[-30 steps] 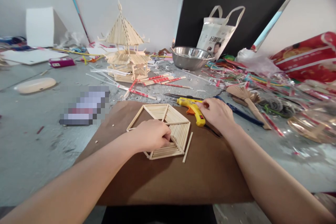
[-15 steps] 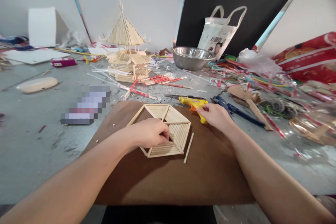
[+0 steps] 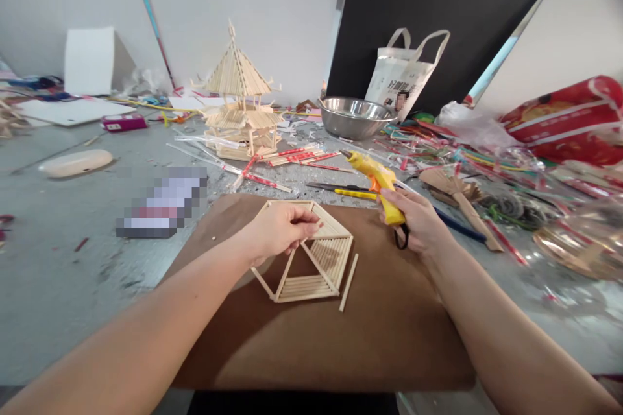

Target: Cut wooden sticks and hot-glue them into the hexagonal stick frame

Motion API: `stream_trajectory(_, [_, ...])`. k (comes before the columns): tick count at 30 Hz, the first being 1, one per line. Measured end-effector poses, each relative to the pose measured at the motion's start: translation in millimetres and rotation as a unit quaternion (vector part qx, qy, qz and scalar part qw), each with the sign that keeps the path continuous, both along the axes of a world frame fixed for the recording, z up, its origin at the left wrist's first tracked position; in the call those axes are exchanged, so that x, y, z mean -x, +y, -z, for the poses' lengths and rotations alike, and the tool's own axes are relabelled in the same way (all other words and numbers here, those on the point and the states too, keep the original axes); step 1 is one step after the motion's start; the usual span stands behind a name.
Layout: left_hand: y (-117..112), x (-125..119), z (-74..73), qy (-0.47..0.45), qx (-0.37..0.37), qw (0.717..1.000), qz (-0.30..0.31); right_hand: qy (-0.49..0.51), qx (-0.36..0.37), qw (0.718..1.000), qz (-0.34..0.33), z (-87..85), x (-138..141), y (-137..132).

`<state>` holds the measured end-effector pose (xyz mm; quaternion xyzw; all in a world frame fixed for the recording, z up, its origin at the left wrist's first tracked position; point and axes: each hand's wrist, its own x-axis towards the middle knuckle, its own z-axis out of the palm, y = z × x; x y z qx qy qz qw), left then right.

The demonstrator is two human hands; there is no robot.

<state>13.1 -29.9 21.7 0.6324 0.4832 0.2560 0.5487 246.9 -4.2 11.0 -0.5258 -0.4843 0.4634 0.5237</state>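
Observation:
My right hand (image 3: 413,217) is wrapped round the handle of a yellow glue gun (image 3: 372,172), raised above the brown board with its nozzle pointing to the upper left. My left hand (image 3: 285,228) pinches what looks like a short piece of wooden stick (image 3: 320,224), mostly hidden by the fingers. Below that hand lies a hexagonal frame of wooden sticks (image 3: 333,256), with some of its wedges filled by rows of sticks and others open. One loose wooden stick (image 3: 349,282) lies to the right of the frame.
A brown board (image 3: 302,350) lies under the work. Behind it stand a stick pagoda (image 3: 238,78) and a metal bowl (image 3: 357,118). Red-wrapped sticks (image 3: 296,157), a yellow-handled knife (image 3: 355,193) and a phone (image 3: 163,201) lie around. Clutter covers the right side.
My right hand has lifted the glue gun off the surface and turned its nozzle up. My left hand has risen from the middle of the frame towards its upper part.

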Motion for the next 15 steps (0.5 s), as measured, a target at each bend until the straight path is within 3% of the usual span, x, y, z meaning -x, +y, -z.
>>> stream_trajectory(3, [6.1, 1.1, 2.7, -0.146, 0.058, 0.984, -0.084, 0.021, -0.029, 0.999, -0.032, -1.4, 0.8, -4.8])
stream_trajectory(7, [13.7, 5.3, 7.1, -0.261, 0.098, 0.95, -0.138, -0.023, -0.077, 0.995, -0.059, -5.1, 7.9, -15.2])
stream_trajectory(15, [18.0, 11.0, 8.7, -0.332, 0.125, 0.913, -0.202, -0.116, -0.078, 0.978, -0.158, -3.2, 22.2, -30.8])
